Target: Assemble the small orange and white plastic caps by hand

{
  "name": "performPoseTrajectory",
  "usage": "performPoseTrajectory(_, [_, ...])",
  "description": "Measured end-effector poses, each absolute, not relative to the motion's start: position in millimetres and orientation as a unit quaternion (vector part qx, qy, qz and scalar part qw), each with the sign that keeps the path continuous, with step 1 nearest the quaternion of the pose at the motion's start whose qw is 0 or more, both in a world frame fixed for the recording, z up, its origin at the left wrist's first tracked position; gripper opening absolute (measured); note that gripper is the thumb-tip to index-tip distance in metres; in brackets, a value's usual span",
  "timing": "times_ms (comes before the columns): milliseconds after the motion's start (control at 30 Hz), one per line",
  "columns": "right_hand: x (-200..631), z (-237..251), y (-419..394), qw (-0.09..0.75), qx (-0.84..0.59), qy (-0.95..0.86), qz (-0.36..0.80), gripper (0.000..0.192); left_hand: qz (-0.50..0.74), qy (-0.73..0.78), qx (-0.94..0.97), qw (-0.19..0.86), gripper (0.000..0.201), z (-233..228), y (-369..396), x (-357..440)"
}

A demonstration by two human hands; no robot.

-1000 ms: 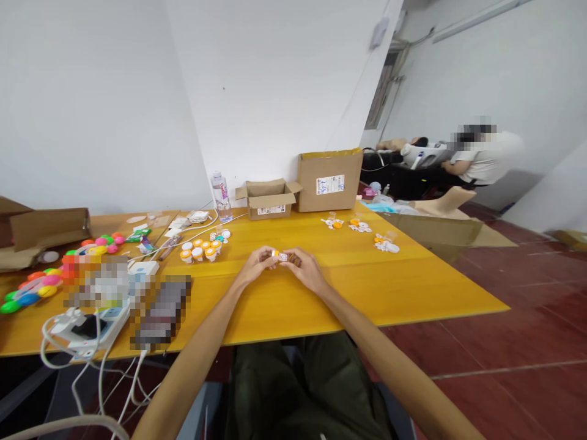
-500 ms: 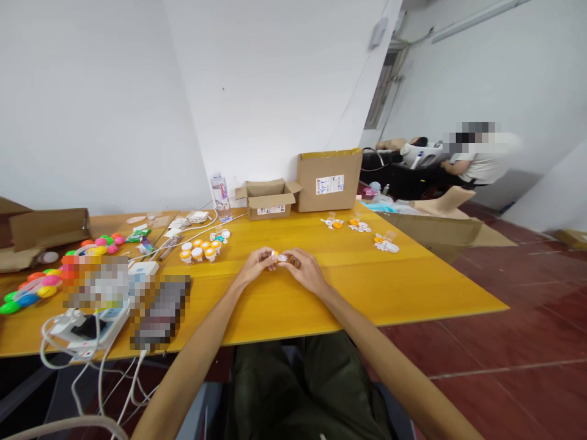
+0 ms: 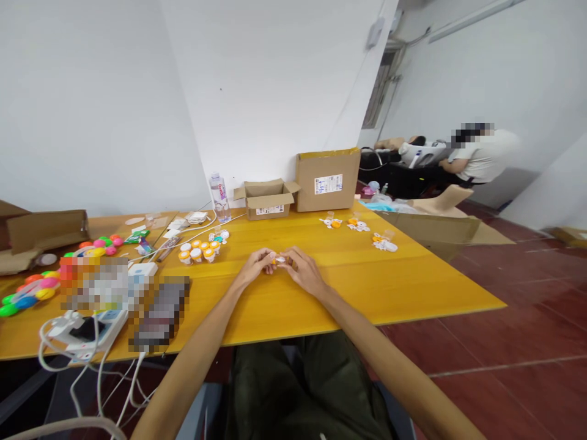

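The left hand (image 3: 260,266) and right hand (image 3: 302,269) are both pinched closed on a piece (image 3: 279,261) in front of the open box (image 3: 268,201). Jars (image 3: 196,252) stand left of the box; 3 clusters of parts (image 3: 388,246) lie right of it.

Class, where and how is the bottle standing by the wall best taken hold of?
Probably round the bottle mid-body, from the person's side: it stands upright, tall and narrow, with the wall behind and an open box to its right.

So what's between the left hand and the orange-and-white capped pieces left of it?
Just bare yellow tabletop, up to the left hand; head view.
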State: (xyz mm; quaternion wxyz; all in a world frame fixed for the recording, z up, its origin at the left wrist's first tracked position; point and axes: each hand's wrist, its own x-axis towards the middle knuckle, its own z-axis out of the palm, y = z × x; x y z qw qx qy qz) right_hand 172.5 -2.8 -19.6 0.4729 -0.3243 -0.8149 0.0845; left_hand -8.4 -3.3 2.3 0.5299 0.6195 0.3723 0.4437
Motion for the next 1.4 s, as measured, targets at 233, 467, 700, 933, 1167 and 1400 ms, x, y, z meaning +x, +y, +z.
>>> performPoseTrajectory(233, [171,-21,-4,0.475,-0.282,-0.833,0.002,0.020,0.412,0.408,0.608,0.542,0.047,5,-5,-7])
performPoseTrajectory(467, [172,-24,-4,0.465,-0.303,-0.832,0.015,0.019,0.415,0.416,0.605,0.538,0.047,4,-6,-6])
performPoseTrajectory(700, [171,-22,-4,0.467,-0.348,-0.808,0.092,0.016,0.433,0.388,0.626,0.520,0.044,3,-5,-8])
performPoseTrajectory(933, [170,-11,-3,0.444,-0.380,-0.793,0.172,0.035,0.439,0.360,0.631,0.528,0.046,0,-2,-9])
performPoseTrajectory(1167, [173,-10,1,0.418,-0.395,-0.788,0.219,0.046,0.465,0.343,0.644,0.501,0.043,-1,-2,-8])
performPoseTrajectory(1400, [172,-12,2,0.414,-0.398,-0.784,0.234,0.044,0.465,0.361,0.644,0.489,0.043,-4,1,-10])
